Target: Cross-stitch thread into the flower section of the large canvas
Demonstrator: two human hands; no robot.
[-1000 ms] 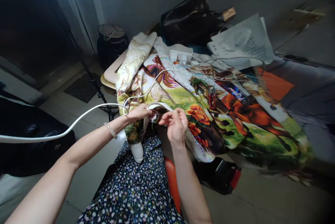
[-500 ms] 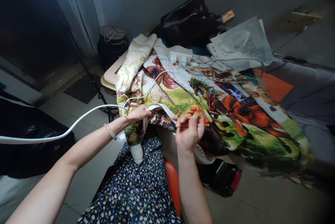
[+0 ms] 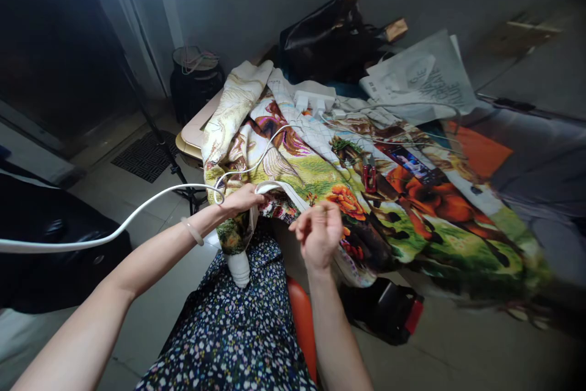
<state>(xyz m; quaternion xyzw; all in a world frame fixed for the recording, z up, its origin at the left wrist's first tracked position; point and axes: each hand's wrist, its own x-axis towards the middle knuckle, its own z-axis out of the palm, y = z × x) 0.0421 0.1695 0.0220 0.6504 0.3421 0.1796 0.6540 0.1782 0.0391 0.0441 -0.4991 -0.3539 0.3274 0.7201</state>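
Note:
A large embroidered cloth [image 3: 425, 208] with horses and orange flowers lies spread in front of me. My left hand [image 3: 242, 198] grips its folded white edge [image 3: 274, 186] near my lap. My right hand [image 3: 319, 233] hovers just right of that fold, a little above the cloth, with thumb and fingers pinched together. It is blurred, so the thin needle between them barely shows. A white cable [image 3: 137, 211] loops past my left wrist.
A red clip [image 3: 368, 177] and a phone [image 3: 409, 162] lie on the cloth. A white power strip [image 3: 314, 100], a black bag [image 3: 329, 37] and a printed white bag [image 3: 421, 80] sit behind. I sit on an orange stool [image 3: 302, 318]; a black-red case [image 3: 389, 312] is on the floor.
My right hand pulled away from the fold to the right, then came back left and lower. My left hand stayed on the cloth's edge.

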